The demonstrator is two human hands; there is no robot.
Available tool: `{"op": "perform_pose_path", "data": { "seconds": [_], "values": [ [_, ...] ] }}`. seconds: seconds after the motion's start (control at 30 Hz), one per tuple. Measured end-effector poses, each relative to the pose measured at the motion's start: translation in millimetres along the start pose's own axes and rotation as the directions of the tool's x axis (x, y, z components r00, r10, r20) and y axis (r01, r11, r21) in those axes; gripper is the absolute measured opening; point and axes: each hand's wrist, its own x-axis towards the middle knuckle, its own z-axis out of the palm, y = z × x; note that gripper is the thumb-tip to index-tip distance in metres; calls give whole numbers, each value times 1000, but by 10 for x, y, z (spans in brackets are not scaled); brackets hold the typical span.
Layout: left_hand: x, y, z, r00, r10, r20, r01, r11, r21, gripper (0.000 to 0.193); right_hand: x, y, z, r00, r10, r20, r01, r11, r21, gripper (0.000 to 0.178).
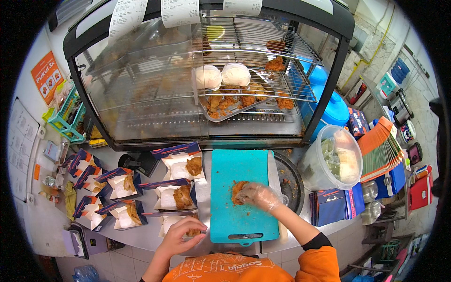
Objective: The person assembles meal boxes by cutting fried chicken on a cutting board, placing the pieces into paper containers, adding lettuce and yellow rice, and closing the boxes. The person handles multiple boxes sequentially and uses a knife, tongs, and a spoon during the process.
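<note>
Teal cutting board [237, 221]: gloved right hand [258, 195] grips fried chicken [238, 190]; left hand [181, 237] seemingly pinches box [181, 224].

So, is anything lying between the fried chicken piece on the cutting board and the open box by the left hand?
Nothing visible: the fried chicken piece under the gloved right hand faces bare teal cutting board toward the open box at the left hand.

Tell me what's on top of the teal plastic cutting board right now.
On the teal plastic cutting board lies one piece of crispy fried chicken, with crumbs around it. The right hand, in a clear plastic glove, rests on the chicken and covers its right part.
</note>
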Motion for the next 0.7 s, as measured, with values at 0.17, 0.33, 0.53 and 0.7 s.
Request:
{"op": "perform_pose_path", "data": {
  "seconds": [0.17, 0.33, 0.53, 0.7],
  "values": [
    [28, -20, -4, 1000, 6, 10, -6, 1000, -6, 19, 93, 62, 216, 987, -152, 56, 161, 951, -263, 20],
    [30, -14, 3, 1000, 4, -16, -5, 1000, -9, 18, 173, 126, 293, 972, -126, 199, 194, 908, -371, 18],
    [-21, -35, -11, 1000, 4, -18, -4, 1000, -10, 17, 175, 171, -13, 993, 119, -4, -114, 964, 239, 12],
    [-57, -70, -37, 999, -11, -30, 11, 1000, -7, 18, -135, 609, -450, 887, 311, -341, -342, 939, -33, 12]
  ]
}}
